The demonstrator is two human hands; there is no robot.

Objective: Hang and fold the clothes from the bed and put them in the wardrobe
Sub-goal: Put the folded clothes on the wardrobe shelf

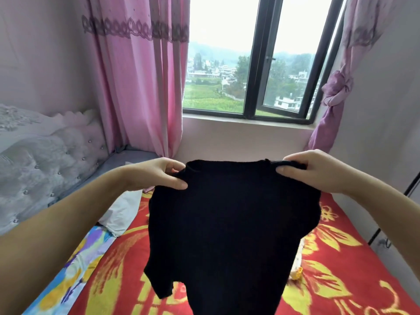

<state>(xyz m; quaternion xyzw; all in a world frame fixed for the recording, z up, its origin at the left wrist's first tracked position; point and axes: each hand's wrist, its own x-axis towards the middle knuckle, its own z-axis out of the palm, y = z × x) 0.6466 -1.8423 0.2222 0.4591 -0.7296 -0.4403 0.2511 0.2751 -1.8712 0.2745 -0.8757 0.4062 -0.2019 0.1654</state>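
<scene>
Single head view, close above the bed (341,258), facing the window (250,64).

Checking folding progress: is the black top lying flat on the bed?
No, both the left hand and right hand hold the black top up by its shoulders above the red blanket.

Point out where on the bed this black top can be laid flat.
Both hands, left and right, hold the black top up. Bare red blanket lies right of it, toward the wall. The left is crowded: white pillow, flowered cloth.
</scene>
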